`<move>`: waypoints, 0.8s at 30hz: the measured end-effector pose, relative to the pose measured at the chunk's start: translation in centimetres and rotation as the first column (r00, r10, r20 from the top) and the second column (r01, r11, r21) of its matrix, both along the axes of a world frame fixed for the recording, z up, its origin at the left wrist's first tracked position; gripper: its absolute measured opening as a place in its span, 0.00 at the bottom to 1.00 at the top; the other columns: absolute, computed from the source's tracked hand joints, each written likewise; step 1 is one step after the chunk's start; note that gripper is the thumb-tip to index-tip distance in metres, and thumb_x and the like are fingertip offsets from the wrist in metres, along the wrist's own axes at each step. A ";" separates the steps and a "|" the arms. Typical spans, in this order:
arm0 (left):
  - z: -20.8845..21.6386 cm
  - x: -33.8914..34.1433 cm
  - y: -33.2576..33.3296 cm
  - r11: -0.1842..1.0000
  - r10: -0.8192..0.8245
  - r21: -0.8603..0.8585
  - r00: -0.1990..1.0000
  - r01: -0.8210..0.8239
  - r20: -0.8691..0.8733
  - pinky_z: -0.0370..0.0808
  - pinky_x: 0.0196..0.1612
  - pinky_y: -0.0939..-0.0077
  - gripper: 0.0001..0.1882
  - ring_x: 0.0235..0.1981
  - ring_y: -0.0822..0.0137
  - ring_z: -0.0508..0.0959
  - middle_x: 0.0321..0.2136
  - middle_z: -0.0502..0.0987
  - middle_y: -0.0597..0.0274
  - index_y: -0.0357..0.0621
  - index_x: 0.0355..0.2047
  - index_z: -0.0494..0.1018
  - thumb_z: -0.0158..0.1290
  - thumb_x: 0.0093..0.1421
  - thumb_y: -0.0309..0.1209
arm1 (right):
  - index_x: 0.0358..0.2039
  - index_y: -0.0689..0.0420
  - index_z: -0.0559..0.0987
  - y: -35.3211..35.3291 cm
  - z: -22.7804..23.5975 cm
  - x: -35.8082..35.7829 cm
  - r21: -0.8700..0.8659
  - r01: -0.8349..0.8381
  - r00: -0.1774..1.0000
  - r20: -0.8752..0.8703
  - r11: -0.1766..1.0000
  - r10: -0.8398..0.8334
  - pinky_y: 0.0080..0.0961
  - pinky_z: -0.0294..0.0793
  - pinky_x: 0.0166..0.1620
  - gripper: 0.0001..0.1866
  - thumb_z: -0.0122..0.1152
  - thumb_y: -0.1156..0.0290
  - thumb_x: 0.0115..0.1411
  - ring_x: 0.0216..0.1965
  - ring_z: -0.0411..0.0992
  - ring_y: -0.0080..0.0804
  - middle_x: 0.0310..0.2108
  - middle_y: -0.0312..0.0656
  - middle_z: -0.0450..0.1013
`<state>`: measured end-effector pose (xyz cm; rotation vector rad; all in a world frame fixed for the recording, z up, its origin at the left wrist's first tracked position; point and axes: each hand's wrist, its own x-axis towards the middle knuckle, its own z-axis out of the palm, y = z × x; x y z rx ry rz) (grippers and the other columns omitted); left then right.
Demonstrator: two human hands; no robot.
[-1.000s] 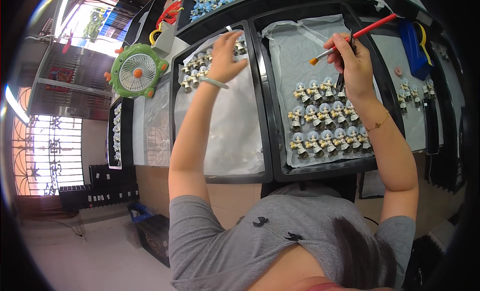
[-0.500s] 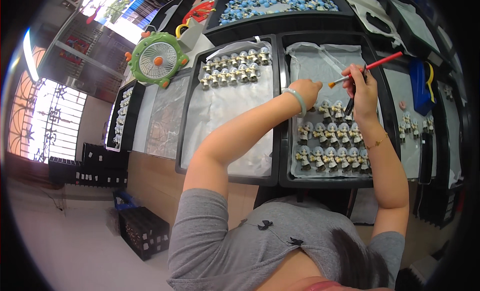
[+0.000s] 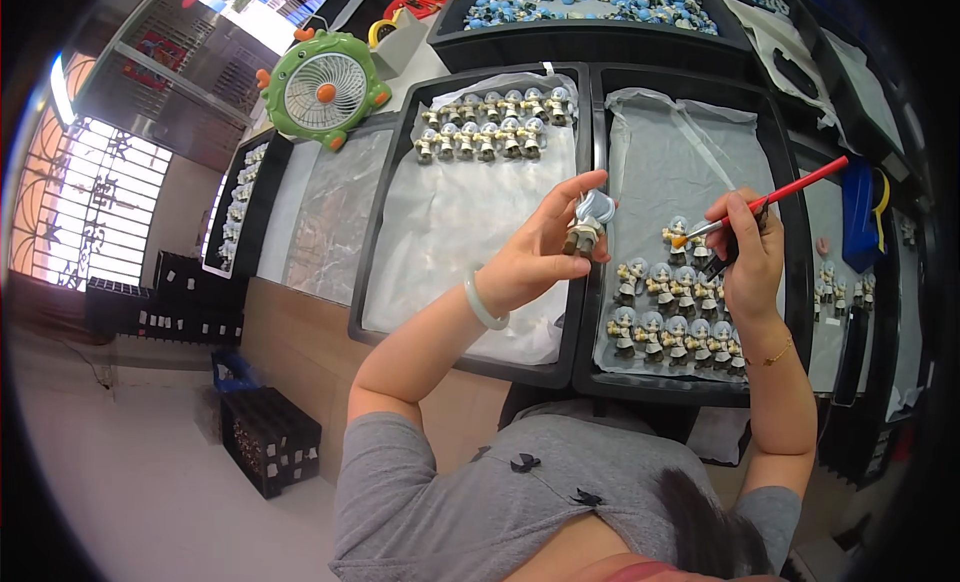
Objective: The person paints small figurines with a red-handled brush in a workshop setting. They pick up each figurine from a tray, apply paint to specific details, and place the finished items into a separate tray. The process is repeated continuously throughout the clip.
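My left hand (image 3: 535, 250) holds a small figurine (image 3: 592, 220) with pale blue-grey hair between thumb and fingers, above the edge where two black trays meet. My right hand (image 3: 752, 250) grips a red-handled paintbrush (image 3: 800, 188), its orange-brown bristles pointing left over the right tray. A slim black tool (image 3: 720, 263), its kind unclear, also sticks out below that hand. Under it, rows of similar figurines (image 3: 676, 334) lie in the lined right tray (image 3: 650, 147). Two rows of figurines (image 3: 487, 142) lie at the far end of the left tray (image 3: 450, 257).
Beyond the trays stands a large black bin (image 3: 600, 47) of blue-and-white pieces. A green fan (image 3: 326, 90) is at the far left. More figurines (image 3: 842, 287) and a blue-and-yellow tool (image 3: 862, 217) lie on the right. Black crates (image 3: 270, 437) sit on the floor.
My left hand has drawn back left from the right tray, now holding a figurine up. My right hand, still with brush and black tool, has shifted slightly right and lower.
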<state>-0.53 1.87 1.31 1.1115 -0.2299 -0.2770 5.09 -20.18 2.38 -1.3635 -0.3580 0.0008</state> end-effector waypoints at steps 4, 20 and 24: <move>0.2 -0.3 0.0 1.000 -0.004 0.006 0.993 0.003 0.117 0.64 0.48 0.65 0.47 0.40 0.64 0.68 0.51 0.55 0.55 0.55 0.57 0.45 0.51 0.36 0.16 | 0.22 0.59 0.72 -0.2 -0.3 0.2 -0.018 0.010 1.000 -0.018 1.000 -0.010 0.08 0.55 0.19 0.14 0.45 0.65 0.59 0.17 0.63 0.12 0.18 0.32 0.67; -0.4 -1.2 -0.5 0.749 -0.039 0.575 0.845 -0.329 0.534 0.62 0.44 0.73 0.35 0.42 0.62 0.64 0.40 0.61 0.56 0.42 0.46 0.57 0.55 0.33 0.22 | 0.24 0.61 0.72 0.2 -0.5 -0.2 -0.045 -0.059 0.990 0.122 0.997 0.064 0.10 0.52 0.20 0.13 0.44 0.67 0.59 0.16 0.58 0.13 0.17 0.33 0.66; -0.1 -1.2 -0.8 0.571 -0.102 0.664 0.760 -0.484 0.642 0.63 0.40 0.72 0.33 0.35 0.60 0.65 0.34 0.63 0.55 0.40 0.42 0.63 0.57 0.30 0.27 | 0.29 0.62 0.73 0.5 0.0 -0.9 -0.080 -0.168 0.945 0.272 0.983 0.183 0.12 0.58 0.24 0.11 0.46 0.68 0.58 0.20 0.62 0.17 0.18 0.35 0.67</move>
